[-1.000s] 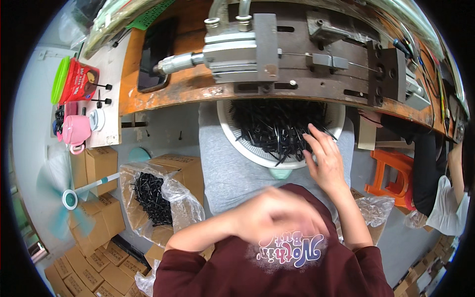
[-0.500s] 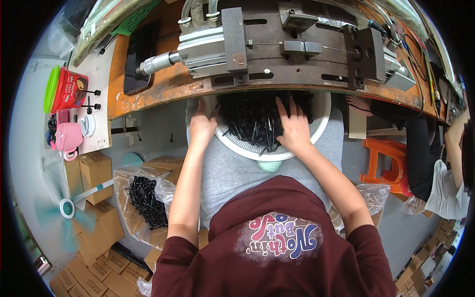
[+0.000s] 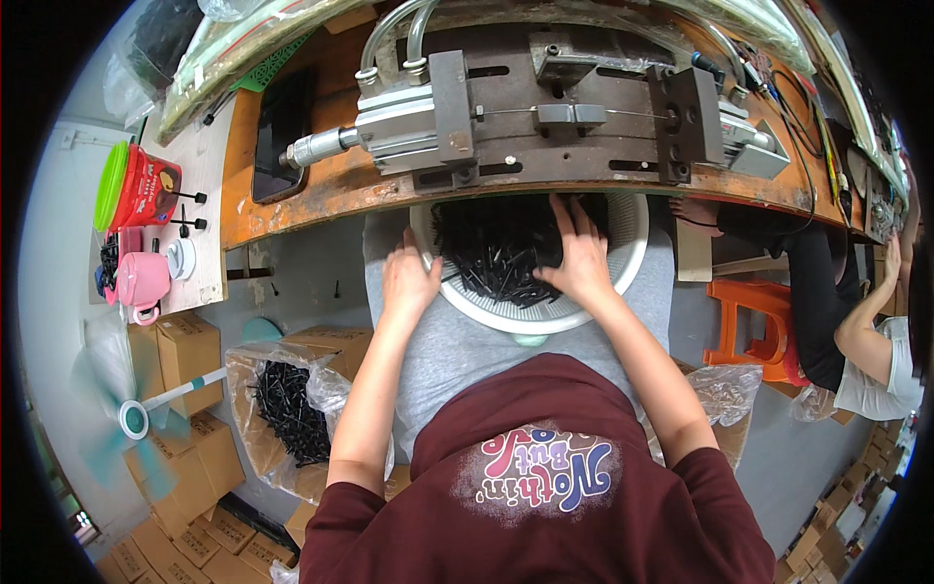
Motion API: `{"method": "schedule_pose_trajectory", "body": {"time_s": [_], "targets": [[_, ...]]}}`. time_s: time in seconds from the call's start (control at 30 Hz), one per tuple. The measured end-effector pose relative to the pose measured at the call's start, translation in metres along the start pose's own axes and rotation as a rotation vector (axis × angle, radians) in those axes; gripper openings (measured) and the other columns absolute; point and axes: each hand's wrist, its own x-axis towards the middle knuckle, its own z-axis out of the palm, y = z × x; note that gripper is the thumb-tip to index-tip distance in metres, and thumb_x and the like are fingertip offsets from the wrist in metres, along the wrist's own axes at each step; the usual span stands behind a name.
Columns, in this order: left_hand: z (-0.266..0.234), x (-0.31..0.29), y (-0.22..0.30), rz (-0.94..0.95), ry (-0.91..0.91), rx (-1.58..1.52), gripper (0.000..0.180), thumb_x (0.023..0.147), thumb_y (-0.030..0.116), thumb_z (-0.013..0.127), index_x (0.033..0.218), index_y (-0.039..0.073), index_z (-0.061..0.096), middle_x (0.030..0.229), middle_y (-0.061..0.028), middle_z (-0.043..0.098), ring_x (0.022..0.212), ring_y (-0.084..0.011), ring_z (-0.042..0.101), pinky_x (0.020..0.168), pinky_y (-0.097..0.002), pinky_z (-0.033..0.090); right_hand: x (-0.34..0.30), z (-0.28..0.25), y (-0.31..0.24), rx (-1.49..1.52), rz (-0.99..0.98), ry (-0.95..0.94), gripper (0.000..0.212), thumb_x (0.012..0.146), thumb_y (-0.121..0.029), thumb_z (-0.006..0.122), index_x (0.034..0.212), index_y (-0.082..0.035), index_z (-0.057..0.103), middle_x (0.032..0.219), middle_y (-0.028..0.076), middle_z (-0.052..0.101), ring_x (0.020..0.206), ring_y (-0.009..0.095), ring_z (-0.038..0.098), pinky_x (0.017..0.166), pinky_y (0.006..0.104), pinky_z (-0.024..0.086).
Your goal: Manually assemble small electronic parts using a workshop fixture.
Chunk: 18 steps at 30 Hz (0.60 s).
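A white plastic basket (image 3: 635, 255) rests on my lap under the bench edge, with a heap of thin black stick-like parts (image 3: 496, 255) in it. My left hand (image 3: 409, 279) is at the basket's left rim, fingers apart and thumb toward the rim; I see nothing held in it. Over the right side of the heap lies my right hand (image 3: 582, 263), its fingers spread and reaching forward onto the black parts. The far side of the basket is hidden beneath the bench.
A metal clamping fixture (image 3: 564, 146) stands on the wooden bench (image 3: 341, 207), beside a dark phone (image 3: 280, 136). Lower left are a plastic-lined box of black parts (image 3: 292, 414) and a spinning fan (image 3: 133, 419). An orange stool (image 3: 749, 326) and another person (image 3: 871, 341) are at right.
My left hand has drawn back toward me along the basket's left rim. My right hand stays on the black parts, its fingers slightly shifted. The view has tilted a little.
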Motion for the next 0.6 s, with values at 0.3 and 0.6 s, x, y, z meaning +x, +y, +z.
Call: {"method": "schedule_pose_trajectory", "body": {"time_s": [0.3, 0.6], "targets": [[-0.152, -0.079, 0.129, 0.402, 0.060, -0.719, 0.009, 0.085, -0.001, 0.069, 0.094, -0.002, 0.069, 0.095, -0.0130, 0.073, 0.089, -0.0225, 0.070, 0.082, -0.0322, 0.053, -0.100, -0.028, -0.005, 0.039, -0.275, 0.054, 0.078, 0.069, -0.015, 0.082, 0.139, -0.007, 0.049, 0.146, 0.022, 0.041, 0.136, 0.041, 0.039, 0.109, 0.0504, 0.035], [-0.276, -0.137, 0.200, 0.973, 0.037, -1.843, 0.010, 0.097, 0.010, 0.062, 0.090, 0.005, 0.066, 0.092, -0.0100, 0.068, 0.081, -0.0216, 0.063, 0.072, -0.0312, 0.053, -0.022, -0.141, -0.102, 0.216, -0.826, 0.564, 0.048, 0.068, -0.006, 0.078, 0.116, -0.004, 0.068, 0.129, 0.017, 0.060, 0.115, 0.034, 0.060, 0.094, 0.0451, 0.048]]}}
